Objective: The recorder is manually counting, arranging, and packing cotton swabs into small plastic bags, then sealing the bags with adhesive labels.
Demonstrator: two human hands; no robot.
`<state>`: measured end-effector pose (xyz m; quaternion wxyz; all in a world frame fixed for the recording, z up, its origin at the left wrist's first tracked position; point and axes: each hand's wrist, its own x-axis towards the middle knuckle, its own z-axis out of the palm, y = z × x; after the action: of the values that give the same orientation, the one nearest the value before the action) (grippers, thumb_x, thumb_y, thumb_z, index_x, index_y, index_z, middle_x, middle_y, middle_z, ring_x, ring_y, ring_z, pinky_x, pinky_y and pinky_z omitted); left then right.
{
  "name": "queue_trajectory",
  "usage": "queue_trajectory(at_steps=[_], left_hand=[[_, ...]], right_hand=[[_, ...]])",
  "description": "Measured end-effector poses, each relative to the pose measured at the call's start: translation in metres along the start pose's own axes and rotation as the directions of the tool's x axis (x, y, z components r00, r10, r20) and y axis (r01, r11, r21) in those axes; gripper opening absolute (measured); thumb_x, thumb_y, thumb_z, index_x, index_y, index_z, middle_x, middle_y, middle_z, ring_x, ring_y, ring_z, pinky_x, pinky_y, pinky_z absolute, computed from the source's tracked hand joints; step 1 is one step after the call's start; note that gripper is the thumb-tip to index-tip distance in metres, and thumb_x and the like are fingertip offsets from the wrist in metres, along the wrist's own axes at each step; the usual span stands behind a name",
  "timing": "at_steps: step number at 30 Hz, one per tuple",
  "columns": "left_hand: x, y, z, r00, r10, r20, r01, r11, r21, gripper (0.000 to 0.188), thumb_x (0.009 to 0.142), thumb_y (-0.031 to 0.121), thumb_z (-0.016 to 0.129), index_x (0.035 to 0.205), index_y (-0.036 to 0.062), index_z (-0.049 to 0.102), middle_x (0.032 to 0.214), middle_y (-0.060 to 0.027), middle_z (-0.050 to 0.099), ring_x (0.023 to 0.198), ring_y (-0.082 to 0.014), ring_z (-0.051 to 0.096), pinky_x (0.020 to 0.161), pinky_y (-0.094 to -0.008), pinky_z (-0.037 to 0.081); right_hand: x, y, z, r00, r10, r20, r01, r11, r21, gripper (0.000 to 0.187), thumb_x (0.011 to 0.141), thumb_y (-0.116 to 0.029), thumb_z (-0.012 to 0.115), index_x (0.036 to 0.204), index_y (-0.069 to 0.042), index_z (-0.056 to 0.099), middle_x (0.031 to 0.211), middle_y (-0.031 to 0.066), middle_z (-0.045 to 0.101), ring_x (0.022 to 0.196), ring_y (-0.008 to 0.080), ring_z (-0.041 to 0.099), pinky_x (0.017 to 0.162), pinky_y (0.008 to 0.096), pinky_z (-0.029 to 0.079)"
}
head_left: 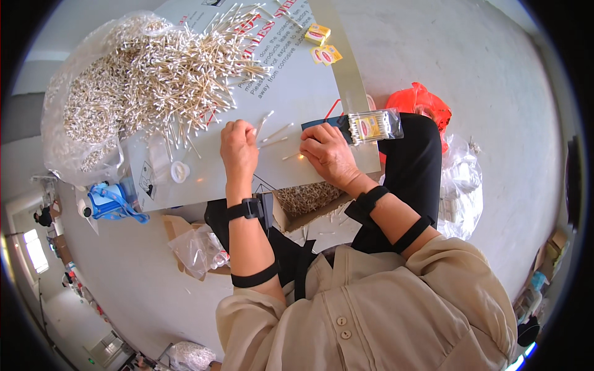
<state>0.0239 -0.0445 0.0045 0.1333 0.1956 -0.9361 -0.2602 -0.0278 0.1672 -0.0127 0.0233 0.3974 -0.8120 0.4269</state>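
Observation:
My left hand (239, 148) is closed over the grey tabletop (213, 170), its thumb and fingertips pinching a cotton swab (266, 120) that points up and away. To its right, my right hand (331, 153) has curled fingers, with another cotton swab (291, 157) sticking out from them to the left. Two loose swabs lie on the table between the hands. Just beyond my right hand, a clear packet of cotton swabs (378, 125) with a yellow label lies at the table edge, over a dark flat piece (314, 123). A big heap of swabs (179, 80) spreads at the far left.
A clear plastic bag (55, 133) wraps the heap's left side. Yellow cards (326, 55) and a yellow stack (318, 33) lie at the far right. A roll of clear tape (179, 172) sits near the front edge. Below is a box of swabs (306, 199); a red bag (427, 102) stands right.

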Motion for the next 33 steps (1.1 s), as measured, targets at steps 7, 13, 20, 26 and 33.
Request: queue_trajectory(at_steps=[7, 13, 20, 26, 33], left_hand=[[-0.016, 0.014, 0.011, 0.997, 0.07, 0.012, -0.07, 0.997, 0.023, 0.019, 0.073, 0.003, 0.072, 0.084, 0.0062, 0.057, 0.088, -0.0088, 0.055, 0.09, -0.0324, 0.054, 0.077, -0.044, 0.046], [-0.032, 0.037, 0.024, 0.994, 0.089, 0.071, -0.09, 0.996, 0.02, 0.018, 0.076, 0.003, 0.07, 0.09, 0.0063, 0.06, 0.097, -0.0096, 0.057, 0.096, -0.0325, 0.054, 0.084, -0.0439, 0.044], [-0.058, 0.047, 0.037, 0.957, 0.24, -0.161, -0.234, 0.971, 0.052, 0.035, 0.081, 0.005, 0.066, 0.115, 0.003, 0.056, 0.123, -0.0153, 0.051, 0.115, -0.0339, 0.048, 0.098, -0.0486, 0.037], [-0.037, 0.036, 0.028, 0.983, 0.137, -0.124, -0.139, 0.99, -0.007, 0.024, 0.077, 0.004, 0.069, 0.1, 0.0047, 0.061, 0.106, -0.0088, 0.056, 0.105, -0.0307, 0.052, 0.09, -0.0451, 0.039], [-0.008, 0.031, 0.021, 0.99, 0.136, -0.022, -0.136, 0.991, 0.022, 0.013, 0.073, -0.001, 0.069, 0.08, 0.0059, 0.06, 0.091, -0.0058, 0.056, 0.093, -0.0289, 0.052, 0.08, -0.0421, 0.042]], right_hand=[[0.001, -0.001, 0.0, 1.0, 0.001, 0.012, -0.001, 1.0, 0.005, 0.009, 0.076, -0.009, 0.068, 0.079, -0.009, 0.059, 0.097, 0.0023, 0.057, 0.094, 0.0234, 0.054, 0.08, 0.0371, 0.042], [-0.001, -0.003, -0.004, 0.981, 0.155, -0.115, -0.121, 0.958, 0.258, 0.027, 0.077, 0.002, 0.063, 0.103, -0.003, 0.06, 0.117, 0.0122, 0.056, 0.111, 0.0319, 0.053, 0.094, 0.04, 0.044], [0.008, 0.005, 0.006, 0.937, 0.345, -0.044, -0.252, 0.76, 0.599, 0.035, 0.091, 0.005, 0.051, 0.126, 0.003, 0.051, 0.141, 0.0139, 0.043, 0.13, 0.0239, 0.045, 0.107, 0.0331, 0.037], [0.01, 0.004, 0.014, 0.927, 0.36, -0.109, -0.243, 0.795, 0.556, 0.032, 0.087, 0.001, 0.057, 0.119, 0.002, 0.054, 0.134, 0.0166, 0.05, 0.121, 0.0343, 0.053, 0.099, 0.0352, 0.043], [0.01, 0.005, 0.014, 0.932, 0.341, -0.122, -0.232, 0.82, 0.523, 0.029, 0.088, 0.001, 0.058, 0.117, 0.002, 0.056, 0.132, 0.0165, 0.052, 0.119, 0.0331, 0.054, 0.098, 0.0345, 0.044]])
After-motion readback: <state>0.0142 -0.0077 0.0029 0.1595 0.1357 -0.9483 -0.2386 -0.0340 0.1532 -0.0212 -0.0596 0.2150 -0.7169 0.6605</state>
